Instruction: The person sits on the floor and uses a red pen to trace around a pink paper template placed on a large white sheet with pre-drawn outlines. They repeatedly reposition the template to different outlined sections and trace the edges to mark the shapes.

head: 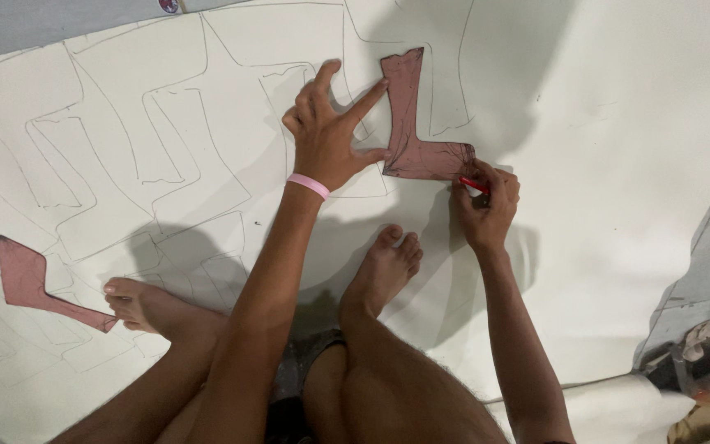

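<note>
A dark pink L-shaped pattern piece (408, 123) lies flat on a large white sheet (618, 164). My left hand (330, 131), with a pink wristband (309, 185), spreads its fingers and presses on the piece's left edge. My right hand (486, 201) is closed on a red-and-white marker (474, 186), whose tip touches the piece's lower right corner. My two bare feet (384, 267) rest on the sheet just below the hands.
Several traced outlines of the same shape (166, 131) cover the sheet's left half. A second pink pattern piece (34, 284) lies at the far left by my other foot. Grey material and a crumpled bundle (700, 345) sit at the lower right edge.
</note>
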Available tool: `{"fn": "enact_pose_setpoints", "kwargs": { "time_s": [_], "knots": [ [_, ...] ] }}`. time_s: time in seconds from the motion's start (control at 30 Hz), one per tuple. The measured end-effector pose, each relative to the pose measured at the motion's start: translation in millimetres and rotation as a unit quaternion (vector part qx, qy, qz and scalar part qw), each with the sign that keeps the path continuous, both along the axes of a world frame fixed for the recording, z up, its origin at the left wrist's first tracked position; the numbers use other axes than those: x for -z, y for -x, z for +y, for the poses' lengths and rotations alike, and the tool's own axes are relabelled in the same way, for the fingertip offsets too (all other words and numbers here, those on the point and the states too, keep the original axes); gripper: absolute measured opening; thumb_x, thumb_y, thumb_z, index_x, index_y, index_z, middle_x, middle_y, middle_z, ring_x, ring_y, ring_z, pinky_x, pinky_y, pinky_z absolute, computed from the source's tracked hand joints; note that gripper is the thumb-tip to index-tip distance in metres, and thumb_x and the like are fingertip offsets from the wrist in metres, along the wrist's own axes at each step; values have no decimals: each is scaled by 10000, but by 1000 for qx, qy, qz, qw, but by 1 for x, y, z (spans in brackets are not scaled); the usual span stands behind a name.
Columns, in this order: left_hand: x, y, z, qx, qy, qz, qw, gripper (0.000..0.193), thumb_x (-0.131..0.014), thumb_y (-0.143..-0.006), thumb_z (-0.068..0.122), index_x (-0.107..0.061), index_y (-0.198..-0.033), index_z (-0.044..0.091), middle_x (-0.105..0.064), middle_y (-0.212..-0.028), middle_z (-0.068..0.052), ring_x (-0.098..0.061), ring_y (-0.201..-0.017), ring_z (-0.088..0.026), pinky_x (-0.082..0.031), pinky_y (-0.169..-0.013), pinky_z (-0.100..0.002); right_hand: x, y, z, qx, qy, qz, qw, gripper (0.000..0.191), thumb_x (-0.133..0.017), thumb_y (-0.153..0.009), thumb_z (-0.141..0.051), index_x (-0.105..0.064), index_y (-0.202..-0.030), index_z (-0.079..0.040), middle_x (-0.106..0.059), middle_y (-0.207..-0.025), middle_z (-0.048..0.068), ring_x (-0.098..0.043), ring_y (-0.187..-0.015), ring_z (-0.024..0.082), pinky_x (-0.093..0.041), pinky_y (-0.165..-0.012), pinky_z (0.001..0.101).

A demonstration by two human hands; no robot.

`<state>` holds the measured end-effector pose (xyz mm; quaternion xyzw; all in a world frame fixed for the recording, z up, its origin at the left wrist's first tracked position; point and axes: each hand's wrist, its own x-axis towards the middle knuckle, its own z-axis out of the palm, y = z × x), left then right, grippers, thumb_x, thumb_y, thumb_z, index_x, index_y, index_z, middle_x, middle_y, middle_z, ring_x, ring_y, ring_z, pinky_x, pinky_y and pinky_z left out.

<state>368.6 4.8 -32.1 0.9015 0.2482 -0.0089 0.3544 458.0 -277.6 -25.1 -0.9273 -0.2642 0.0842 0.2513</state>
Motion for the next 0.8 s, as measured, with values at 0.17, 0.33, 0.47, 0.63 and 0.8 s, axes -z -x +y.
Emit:
{"fn": "enact_pose_setpoints", "kwargs": {
  "time_s": [0.17,0.33,0.47,0.63,0.8],
  "knots": [
    [0,0,0,-1,0,-12,1000,1026,-999,-570,566,-531,-1479,482,-174,-1620,-128,-213,-1421,-406,-236,-1060,-578,2,1,-1,39,-29,68,996,440,-821,-889,-58,-677,-1302,-110,-608,-1173,81,-569,-1045,183,-526,-732,272],
    [-2,0,1,2,3,1,1000,1015,-1001,-569,554,-538,-1469,474,-183,-1609,-138,-208,-1416,-411,-228,-1053,-581,2,0,-3,30,-22,55,998,453,-843,-888,-61,-684,-1310,-103,-589,-1172,90,-566,-1021,187,-531,-713,267],
    [-3,-1,1,1,-3,-2,1000,1012,-1000,-575,561,-537,-1471,478,-180,-1616,-135,-212,-1420,-407,-230,-1049,-576,4,1,-4,31,-24,52,998,449,-850,-882,-60,-690,-1299,-101,-590,-1149,94,-576,-998,190,-540,-673,269],
    [-5,-1,1,0,9,3,1000,1020,-998,-572,559,-531,-1476,481,-171,-1621,-135,-211,-1427,-405,-228,-1052,-572,6,2,-4,24,-25,34,999,445,-853,-884,-62,-691,-1296,-104,-600,-1147,87,-575,-1025,195,-535,-712,277],
    [-6,-1,1,1,9,6,1000,1006,-997,-589,545,-525,-1475,480,-173,-1619,-135,-208,-1422,-407,-232,-1046,-567,5,1,-4,35,-14,56,998,440,-850,-887,-76,-683,-1294,-98,-589,-1151,88,-554,-1022,198,-504,-713,283]
  ]
}}
